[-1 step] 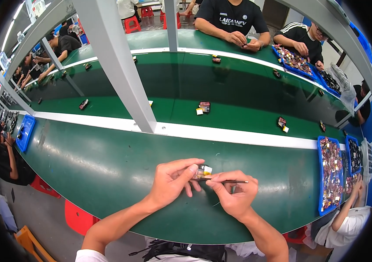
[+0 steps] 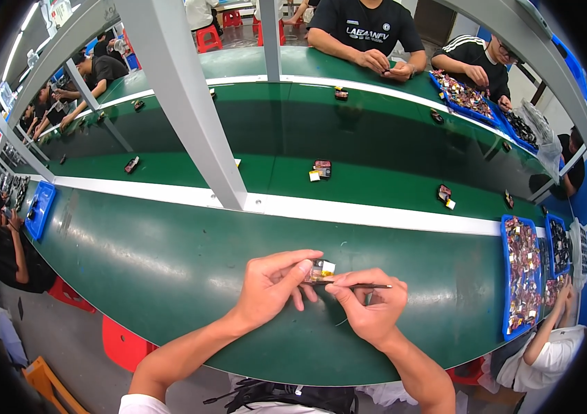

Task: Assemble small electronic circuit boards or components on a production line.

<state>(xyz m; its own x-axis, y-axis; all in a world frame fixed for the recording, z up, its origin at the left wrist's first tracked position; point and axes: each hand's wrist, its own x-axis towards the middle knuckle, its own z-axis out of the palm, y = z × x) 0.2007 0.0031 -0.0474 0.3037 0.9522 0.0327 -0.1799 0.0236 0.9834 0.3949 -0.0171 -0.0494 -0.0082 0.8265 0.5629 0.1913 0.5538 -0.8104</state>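
Note:
My left hand (image 2: pixel 266 286) pinches a small dark electronic unit (image 2: pixel 319 269) between thumb and fingers, just above the green tabletop (image 2: pixel 190 276). A white and yellow patch shows on the unit's upper face. My right hand (image 2: pixel 374 303) is closed round a slim dark stick-like tool (image 2: pixel 369 286). The tool's left end meets the lower right edge of the unit, by my right fingertips. Its exact tip is too small to make out.
Beyond a white rail (image 2: pixel 376 214), similar units (image 2: pixel 321 169) lie on a green belt. A grey post (image 2: pixel 190 103) rises from the rail. On the right stands a blue tray (image 2: pixel 520 276) full of small parts; a smaller blue tray (image 2: pixel 40 210) is far left. Co-workers sit around.

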